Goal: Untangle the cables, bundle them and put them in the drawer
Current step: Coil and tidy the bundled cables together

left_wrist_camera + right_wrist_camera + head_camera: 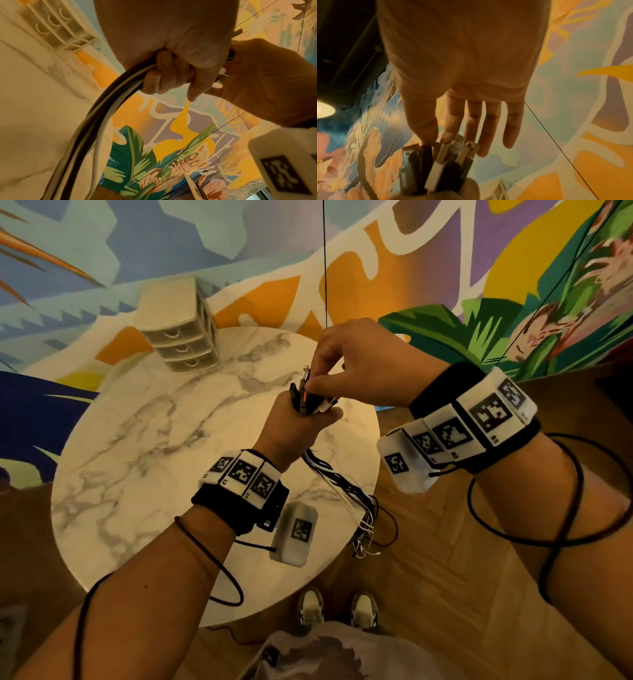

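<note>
My left hand (294, 422) is raised over the table and grips a bunch of black and white cables (337, 479) just below their plugs (303, 397). The plugs stick up out of the fist. The cables trail down from the fist and hang over the table's near right edge. In the left wrist view my fingers (164, 77) curl round the cables (96, 121). My right hand (313, 378) comes in from above, thumb and index finger pinching a plug end. In the right wrist view its other fingers (489, 128) are straight beside the plugs (447, 158).
A small beige three-drawer unit (181, 333) stands at the far left of the round marble table (144, 460), all its drawers closed; it also shows in the left wrist view (60, 28). A painted wall is behind, and a wooden floor and my shoes (337, 609) are below.
</note>
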Available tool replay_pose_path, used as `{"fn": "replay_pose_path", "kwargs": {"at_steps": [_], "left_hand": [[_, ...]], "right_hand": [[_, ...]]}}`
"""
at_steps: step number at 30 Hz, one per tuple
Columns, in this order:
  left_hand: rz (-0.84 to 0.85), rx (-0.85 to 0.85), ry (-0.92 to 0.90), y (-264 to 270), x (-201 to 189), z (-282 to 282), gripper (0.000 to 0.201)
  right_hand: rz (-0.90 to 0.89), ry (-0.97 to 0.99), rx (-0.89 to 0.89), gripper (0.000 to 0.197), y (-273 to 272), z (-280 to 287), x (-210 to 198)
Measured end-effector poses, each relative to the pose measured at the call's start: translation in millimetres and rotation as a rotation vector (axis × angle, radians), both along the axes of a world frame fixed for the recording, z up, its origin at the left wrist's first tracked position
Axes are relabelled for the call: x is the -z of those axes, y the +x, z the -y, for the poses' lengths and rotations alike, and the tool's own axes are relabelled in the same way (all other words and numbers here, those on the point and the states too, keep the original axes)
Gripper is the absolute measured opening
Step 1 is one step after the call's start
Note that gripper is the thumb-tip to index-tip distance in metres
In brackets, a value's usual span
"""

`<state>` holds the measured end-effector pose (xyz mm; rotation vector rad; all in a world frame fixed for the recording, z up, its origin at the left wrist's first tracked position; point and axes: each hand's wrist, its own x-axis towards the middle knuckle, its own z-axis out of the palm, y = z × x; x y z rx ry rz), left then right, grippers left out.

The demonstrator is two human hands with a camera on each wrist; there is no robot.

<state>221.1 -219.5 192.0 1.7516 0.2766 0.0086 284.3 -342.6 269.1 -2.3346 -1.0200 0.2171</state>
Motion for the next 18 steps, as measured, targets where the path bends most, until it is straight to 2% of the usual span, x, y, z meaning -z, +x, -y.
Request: {"fn": "replay_pose_path", "kwargs": {"at_steps": [3,13,16,18], "left_hand": [[-0.005,-0.008,-0.018,0,0,2,0.028],[0.032,-0.031,-0.027,1,-1,5,0.023],[0.041,-0.020,-0.038,2,1,5,0.022],[0.034,-0.007,-0.053,0,2,6,0.019]], "right_hand": [[0.091,-0.028,-0.009,0.019,0,-2,4],[0.199,0.150,0.042,0.014,-9,-3,23],[0.123,0.284,0.101,0.020,-12,-4,25],[-0.039,0.366,0.146,0.032,-10,-6,24]]}}
